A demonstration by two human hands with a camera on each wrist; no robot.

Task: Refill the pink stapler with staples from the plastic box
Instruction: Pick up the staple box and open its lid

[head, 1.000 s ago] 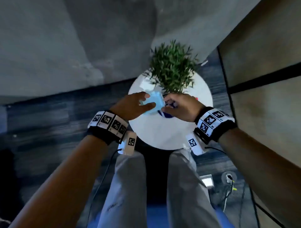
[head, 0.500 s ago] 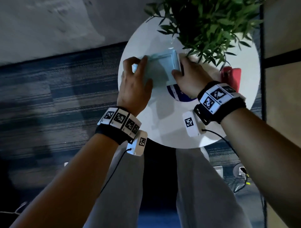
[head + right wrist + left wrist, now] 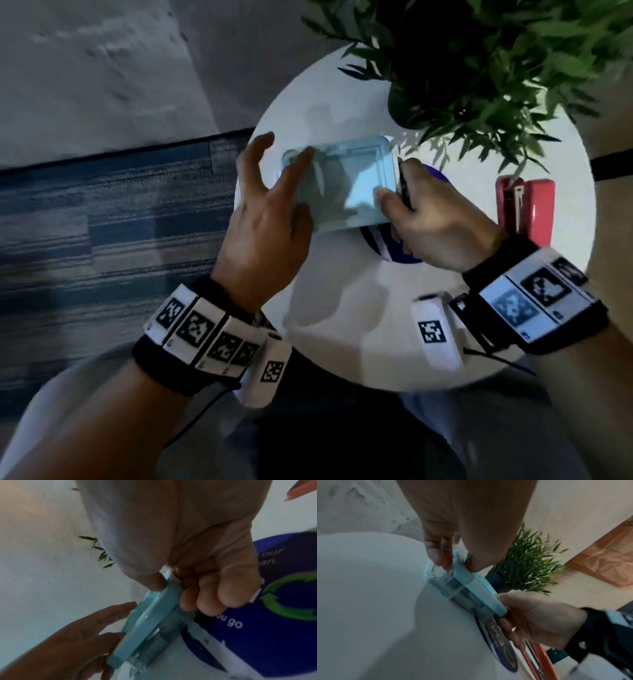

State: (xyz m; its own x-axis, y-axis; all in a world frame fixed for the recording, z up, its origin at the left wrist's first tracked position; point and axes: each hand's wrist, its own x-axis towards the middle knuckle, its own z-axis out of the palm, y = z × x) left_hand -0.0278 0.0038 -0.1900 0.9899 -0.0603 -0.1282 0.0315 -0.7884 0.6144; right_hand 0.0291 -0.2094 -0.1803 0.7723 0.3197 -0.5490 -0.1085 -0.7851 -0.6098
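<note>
Pale-blue, clear-lidded plastic box (image 3: 342, 185) sits on the round white table (image 3: 342, 325), pinched at opposite ends by left hand (image 3: 263, 222) and right hand (image 3: 435, 222).

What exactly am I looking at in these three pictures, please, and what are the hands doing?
A person is wearing three cameras: one on the head looking down, one on each wrist looking along the fingers. The banded wrists carry tracking markers. On the round white table lie a potted plant, a pink stapler and a blue round sticker. Both hands grip a light-blue plastic box at opposite ends: left hand, right hand. Its lid looks closed or barely raised.
</note>
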